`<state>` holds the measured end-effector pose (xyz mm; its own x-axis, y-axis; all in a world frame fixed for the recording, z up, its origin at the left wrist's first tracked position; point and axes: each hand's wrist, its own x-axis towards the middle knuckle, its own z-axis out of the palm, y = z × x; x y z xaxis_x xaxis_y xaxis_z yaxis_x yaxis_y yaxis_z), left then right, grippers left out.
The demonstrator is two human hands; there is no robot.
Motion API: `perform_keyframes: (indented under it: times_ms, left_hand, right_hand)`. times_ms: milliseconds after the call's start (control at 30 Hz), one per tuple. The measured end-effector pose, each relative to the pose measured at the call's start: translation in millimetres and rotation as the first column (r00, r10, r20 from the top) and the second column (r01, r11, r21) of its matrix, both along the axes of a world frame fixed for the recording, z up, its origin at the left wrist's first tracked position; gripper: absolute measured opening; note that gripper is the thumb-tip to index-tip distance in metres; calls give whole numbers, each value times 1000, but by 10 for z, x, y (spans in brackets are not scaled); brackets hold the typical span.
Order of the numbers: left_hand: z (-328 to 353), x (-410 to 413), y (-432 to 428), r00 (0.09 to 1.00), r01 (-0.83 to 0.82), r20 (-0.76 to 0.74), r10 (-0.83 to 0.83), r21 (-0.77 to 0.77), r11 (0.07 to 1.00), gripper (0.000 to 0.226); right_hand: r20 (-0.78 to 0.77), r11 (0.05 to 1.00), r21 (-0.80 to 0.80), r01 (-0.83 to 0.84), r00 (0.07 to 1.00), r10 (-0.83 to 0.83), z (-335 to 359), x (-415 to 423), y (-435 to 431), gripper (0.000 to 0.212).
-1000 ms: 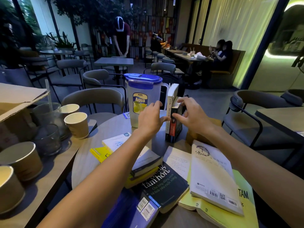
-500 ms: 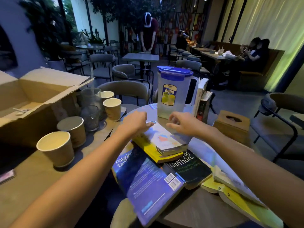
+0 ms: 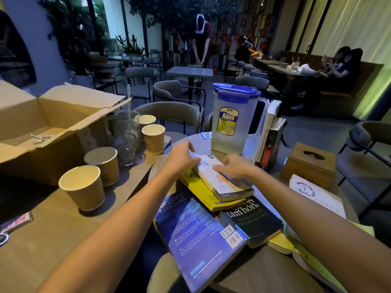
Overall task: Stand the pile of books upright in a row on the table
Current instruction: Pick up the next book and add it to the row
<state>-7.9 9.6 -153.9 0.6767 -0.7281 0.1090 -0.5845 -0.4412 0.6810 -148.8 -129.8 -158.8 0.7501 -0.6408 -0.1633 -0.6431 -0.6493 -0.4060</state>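
Two books point(image 3: 268, 136) stand upright at the back of the round table point(image 3: 264, 269), leaning against a clear water jug point(image 3: 232, 123) with a blue lid. A white-covered book point(image 3: 224, 182) lies on top of a yellow book point(image 3: 203, 193) in the middle of the pile. My left hand point(image 3: 182, 155) grips its far left corner and my right hand point(image 3: 232, 168) presses on its right edge. Nearer me lie a blue book point(image 3: 201, 235), a black book point(image 3: 251, 220) and a pale book point(image 3: 315, 195) over yellow ones.
A wooden tissue box point(image 3: 310, 166) sits right of the standing books. On the left table are several paper cups point(image 3: 83, 187), glasses point(image 3: 125, 144) and an open cardboard box point(image 3: 42, 123). Chairs ring the table; people sit and stand further back.
Both hands left the standing books by the jug and came back to the pile. They now rest on the white-covered book on top.
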Motion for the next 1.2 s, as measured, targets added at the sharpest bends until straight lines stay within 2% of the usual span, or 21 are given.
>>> perform_keyframes:
  times_ms: [67,133,167,233,267,333,400,500,633,767,867,1033,1133,1200]
  left_hand:
    - [40,-10,-15,999,-11,-39,6,-134,991,42]
    - [103,-10,-14,985,-54,-171,12,-239,970,54]
    - [142,-14,-6,951,-86,-308,-9,-293,952,59]
    - [232,-27,28,809,-151,-580,-101,-370,917,56]
    - [279,-31,56,751,-162,-644,-143,-391,906,52]
    - [394,-38,106,711,-126,-667,-222,-432,893,45]
    - [561,-90,136,711,-57,-634,-304,-483,874,36]
    - [836,-222,104,729,54,-544,-415,-558,828,26]
    - [1110,-522,-68,764,156,-404,-503,-641,751,25]
    - [1236,-889,-311,848,197,-241,-472,-683,703,19]
    - [1194,-1056,-518,872,224,-165,-461,-702,676,22]
    - [1023,-1288,-838,917,246,-73,-392,-669,701,26]
    - [882,-1369,-1018,937,274,14,-348,-646,712,26]
    - [776,-1384,-1125,943,268,21,-333,-642,718,27]
  right_hand:
    - [16,998,47,38,999,-38,4,-19,-30,61]
    - [77,990,122,67,994,-77,40,-51,-32,51]
    - [118,985,154,74,989,-93,74,-72,-22,46]
    - [207,979,185,83,971,-121,163,-130,-10,38]
    - [252,976,199,91,957,-140,218,-178,-3,34]
    - [345,965,249,87,923,-172,363,-313,27,27]
    - [436,957,284,57,881,-182,540,-498,54,20]
    - [549,975,221,27,823,-147,819,-745,23,16]
    - [663,988,131,78,735,-145,1102,-968,-206,14]
    - [716,990,79,115,685,-137,1269,-1160,-437,17]
    - [725,987,77,140,672,-151,1275,-1250,-593,20]
    - [731,977,102,187,652,-201,1110,-1315,-885,25]
    - [711,967,130,218,659,-244,968,-1276,-1013,34]
    - [692,961,147,234,669,-269,878,-1248,-1095,35]
